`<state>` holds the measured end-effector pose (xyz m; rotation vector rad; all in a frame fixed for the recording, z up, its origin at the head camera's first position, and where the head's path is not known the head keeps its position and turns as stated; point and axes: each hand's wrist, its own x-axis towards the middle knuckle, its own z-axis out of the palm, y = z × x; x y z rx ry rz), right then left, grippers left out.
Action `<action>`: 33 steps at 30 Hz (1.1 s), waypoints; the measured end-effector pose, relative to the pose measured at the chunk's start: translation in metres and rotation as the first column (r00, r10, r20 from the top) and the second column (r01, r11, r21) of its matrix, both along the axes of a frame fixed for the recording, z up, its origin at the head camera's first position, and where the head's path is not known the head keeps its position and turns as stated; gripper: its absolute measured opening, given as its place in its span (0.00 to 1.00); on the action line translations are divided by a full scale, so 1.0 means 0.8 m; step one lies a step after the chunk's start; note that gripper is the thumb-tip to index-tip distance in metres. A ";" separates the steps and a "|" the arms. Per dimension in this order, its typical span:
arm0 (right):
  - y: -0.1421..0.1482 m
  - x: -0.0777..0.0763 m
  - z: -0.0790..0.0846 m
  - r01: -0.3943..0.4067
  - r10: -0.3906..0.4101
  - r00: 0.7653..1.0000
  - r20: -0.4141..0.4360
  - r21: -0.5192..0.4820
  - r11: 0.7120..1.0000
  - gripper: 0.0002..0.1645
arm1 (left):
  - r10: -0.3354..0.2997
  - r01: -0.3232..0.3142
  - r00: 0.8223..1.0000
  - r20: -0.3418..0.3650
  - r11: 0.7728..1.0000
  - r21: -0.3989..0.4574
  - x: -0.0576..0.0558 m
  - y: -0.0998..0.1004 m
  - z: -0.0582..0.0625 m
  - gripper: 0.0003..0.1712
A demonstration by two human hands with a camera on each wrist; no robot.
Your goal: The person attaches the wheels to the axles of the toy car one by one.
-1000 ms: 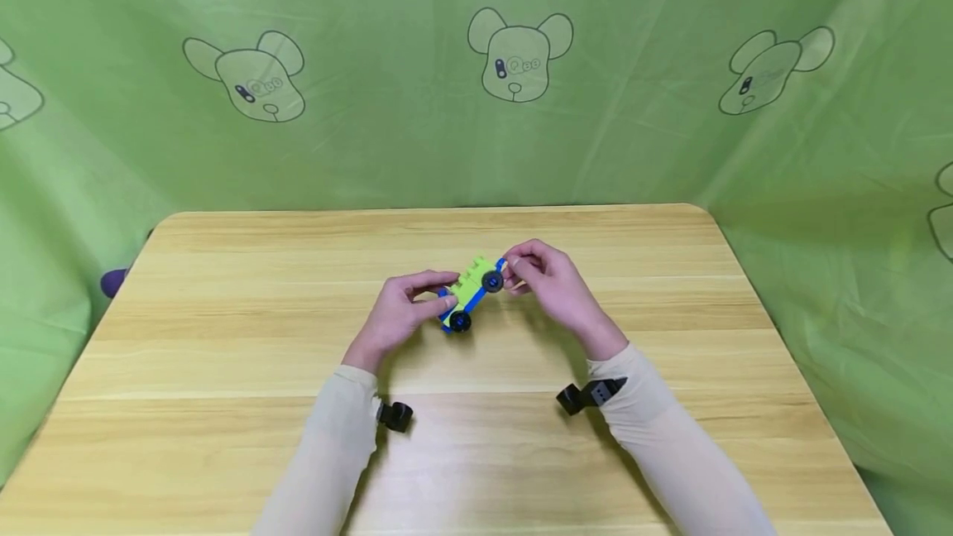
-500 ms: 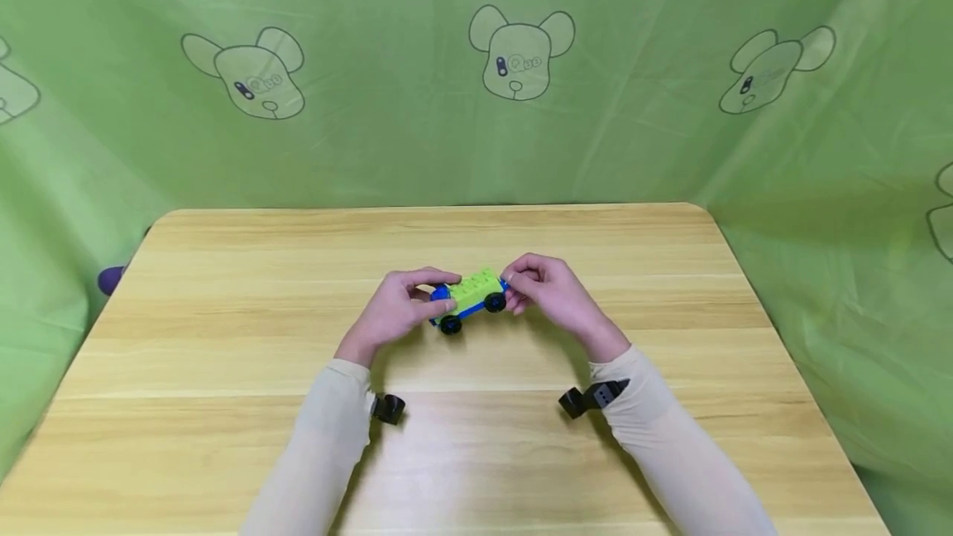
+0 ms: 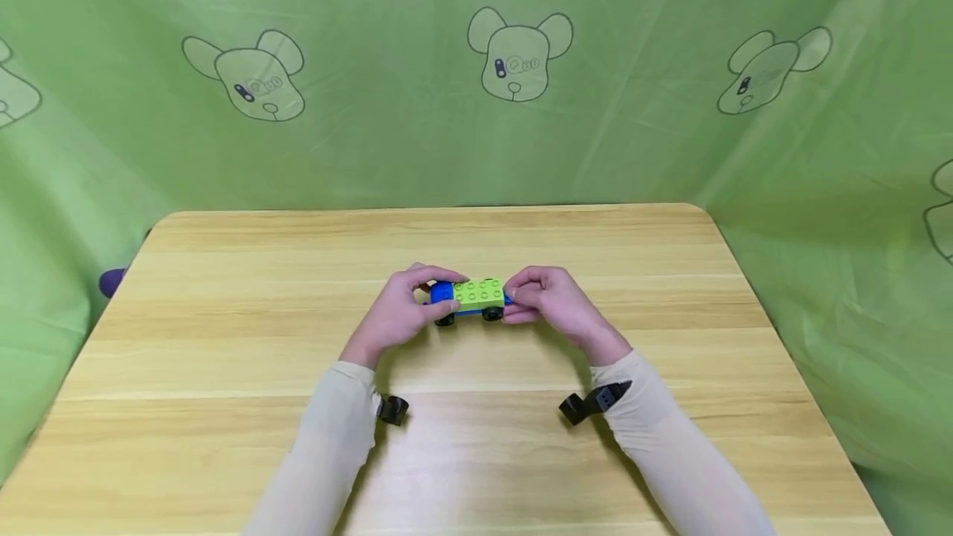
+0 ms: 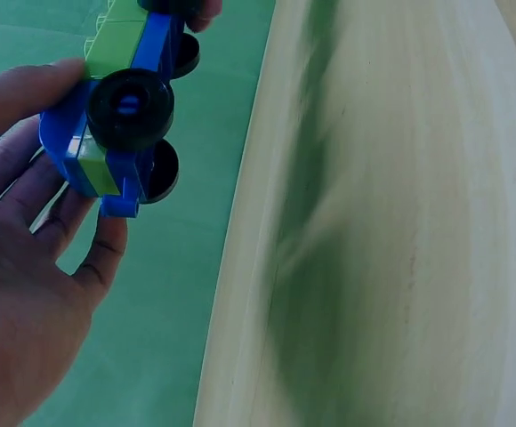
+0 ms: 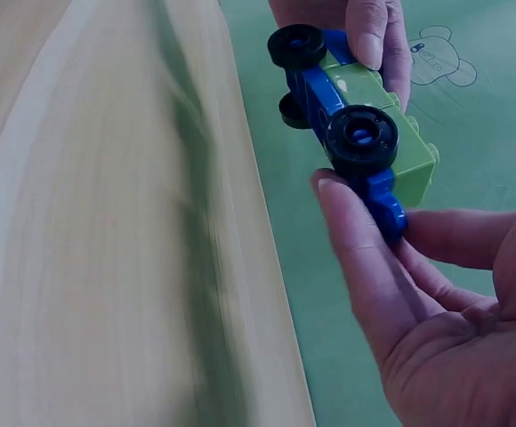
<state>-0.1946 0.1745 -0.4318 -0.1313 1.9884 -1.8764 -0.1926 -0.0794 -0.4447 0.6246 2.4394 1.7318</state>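
Note:
Between both hands, over the middle of the table, is a toy car [image 3: 479, 295] with a blue base, lime-green studded blocks on top and black wheels. My left hand [image 3: 402, 308] grips its blue front end, thumb on the near side and fingers on the far side. At the other end, my right hand [image 3: 554, 300] pinches the small blue hitch behind the rear wheels. The right wrist view shows that hitch [image 5: 387, 209] between thumb and fingers. In the left wrist view the car's front wheel [image 4: 131, 108] and a small blue peg [image 4: 120, 206] face the camera.
A light wooden table [image 3: 476, 453] lies under the hands. Green curtains [image 3: 372, 139] with bear-head drawings hang behind and at both sides. Something purple [image 3: 112, 281] shows past the table's left edge. Black cameras [image 3: 393, 409] are strapped at the wrists.
The toy car has turned from a steep slant to nearly level across the view, its studs now facing up. My right hand has come down with its end; both hands keep hold.

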 end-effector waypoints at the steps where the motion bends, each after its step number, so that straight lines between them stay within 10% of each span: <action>1: 0.000 0.000 0.000 0.009 -0.009 1.000 0.001 -0.008 1.000 0.12 | 0.003 -0.003 1.000 -0.010 1.000 0.006 0.000 0.001 -0.001 0.18; 8: 0.005 -0.002 0.000 0.079 -0.080 0.997 -0.020 -0.055 0.995 0.12 | 0.067 -0.062 0.997 -0.026 0.984 0.165 0.001 0.001 -0.006 0.28; 16: 0.008 -0.006 0.001 0.125 -0.127 0.992 -0.020 -0.082 0.989 0.12 | 0.122 -0.155 0.987 0.106 0.901 0.405 0.014 -0.003 0.001 0.22; 24: 0.002 -0.019 0.001 0.211 -0.211 0.977 0.004 -0.078 0.974 0.14 | 0.243 -0.284 0.955 0.172 0.914 0.291 0.017 0.003 0.021 0.17; 33: -0.007 -0.049 0.007 0.231 -0.231 0.973 0.011 -0.006 0.973 0.17 | 0.292 -0.329 0.937 0.191 0.922 0.203 -0.031 -0.002 -0.020 0.17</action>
